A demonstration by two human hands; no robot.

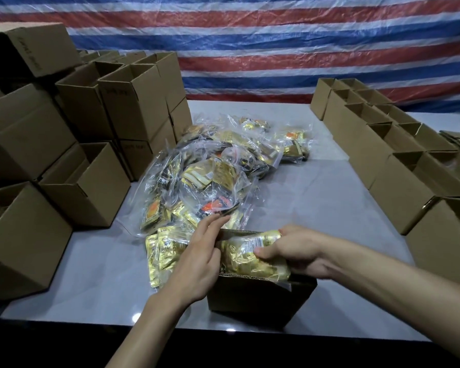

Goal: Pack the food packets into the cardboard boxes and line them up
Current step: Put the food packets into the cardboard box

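An open cardboard box [260, 301] stands at the table's near edge. A clear bag of gold food packets [252, 257] lies across its opening, partly inside. My right hand [292, 251] grips that bag from the right, fingers curled over its top. My left hand [199, 264] rests with straight fingers against the box's left flap and the bag's left side. Another bag of gold packets [162, 251] lies flat on the table just left of the box. A big pile of bagged packets [218, 171] fills the table's middle.
Stacked open cardboard boxes [91, 134] crowd the left side of the white table [316, 187]. A double row of open boxes [398, 150] runs along the right side. A red, white and blue striped tarp [276, 43] hangs behind.
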